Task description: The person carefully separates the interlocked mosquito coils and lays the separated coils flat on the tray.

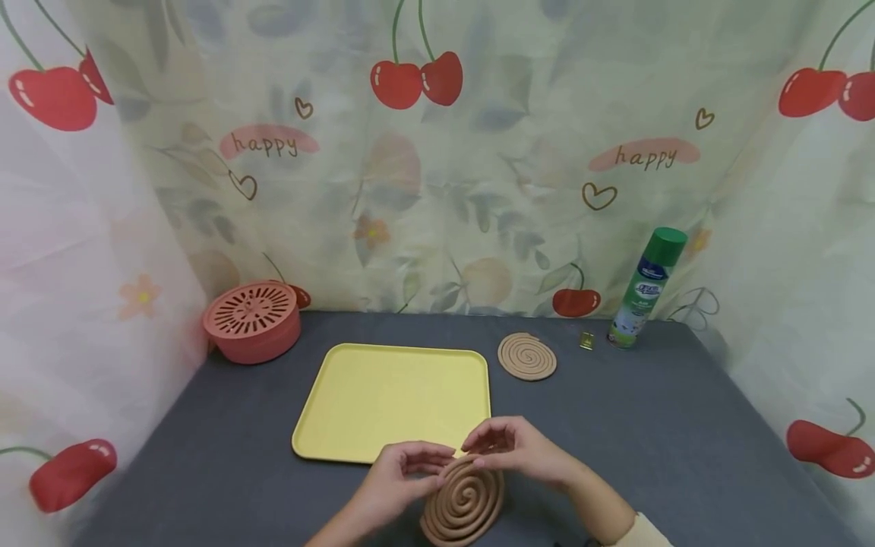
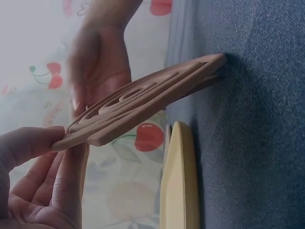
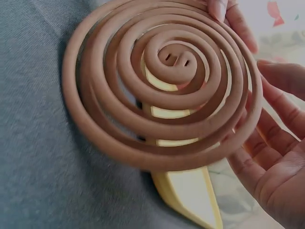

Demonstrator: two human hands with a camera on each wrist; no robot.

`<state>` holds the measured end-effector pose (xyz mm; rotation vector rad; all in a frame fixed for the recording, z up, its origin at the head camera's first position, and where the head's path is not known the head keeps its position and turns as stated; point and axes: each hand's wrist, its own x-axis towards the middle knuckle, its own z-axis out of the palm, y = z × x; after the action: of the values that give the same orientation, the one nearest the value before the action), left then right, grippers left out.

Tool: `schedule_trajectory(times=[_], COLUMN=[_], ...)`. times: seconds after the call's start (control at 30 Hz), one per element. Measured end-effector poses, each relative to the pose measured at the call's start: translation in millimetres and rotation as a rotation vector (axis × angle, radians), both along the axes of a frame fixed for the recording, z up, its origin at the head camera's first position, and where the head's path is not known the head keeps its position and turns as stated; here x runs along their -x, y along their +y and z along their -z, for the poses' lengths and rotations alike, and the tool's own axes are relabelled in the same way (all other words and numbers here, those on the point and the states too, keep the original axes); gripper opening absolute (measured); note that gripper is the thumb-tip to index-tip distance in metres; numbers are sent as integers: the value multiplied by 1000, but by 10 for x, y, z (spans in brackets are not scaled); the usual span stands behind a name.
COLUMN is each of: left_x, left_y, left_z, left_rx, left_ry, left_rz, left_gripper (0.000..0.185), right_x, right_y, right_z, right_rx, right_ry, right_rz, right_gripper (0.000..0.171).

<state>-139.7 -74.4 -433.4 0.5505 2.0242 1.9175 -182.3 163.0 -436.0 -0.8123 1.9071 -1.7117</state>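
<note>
A brown spiral mosquito coil (image 1: pixel 465 503) stands tilted near the table's front edge, its lower rim on the grey cloth (image 1: pixel 649 441). My left hand (image 1: pixel 403 475) pinches its left rim between thumb and fingers. In the left wrist view the thumb (image 2: pixel 28 143) lies on the coil (image 2: pixel 143 100). My right hand (image 1: pixel 514 448) curls its fingers over the coil's upper right rim. The right wrist view shows the coil's face (image 3: pixel 162 86) with the right hand's palm (image 3: pixel 274 164) beside it. The yellow tray (image 1: pixel 396 399) lies just behind the hands.
A second flat coil (image 1: pixel 526 355) lies right of the tray. A small gold metal piece (image 1: pixel 586 340) and a green spray can (image 1: pixel 645 289) stand at the back right. A pink vented coil holder (image 1: pixel 253 320) sits back left. Cherry-print curtains enclose the table.
</note>
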Motion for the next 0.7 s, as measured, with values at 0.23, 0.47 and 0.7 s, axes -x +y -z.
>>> schedule_trajectory(times=[0.23, 0.47, 0.7], left_x=[-22, -28, -67], left_y=[33, 31, -31], left_z=[-7, 10, 125], left_rx=[-15, -18, -6], left_ry=[4, -30, -45], left_rz=[0, -35, -59], left_gripper=[31, 33, 36], right_x=[12, -9, -9], right_y=[-112, -116, -100], right_z=[-52, -49, -5], right_rx=[10, 14, -1], right_ry=[5, -13, -14], right_rz=[-104, -104, -20], right_gripper=[29, 25, 28])
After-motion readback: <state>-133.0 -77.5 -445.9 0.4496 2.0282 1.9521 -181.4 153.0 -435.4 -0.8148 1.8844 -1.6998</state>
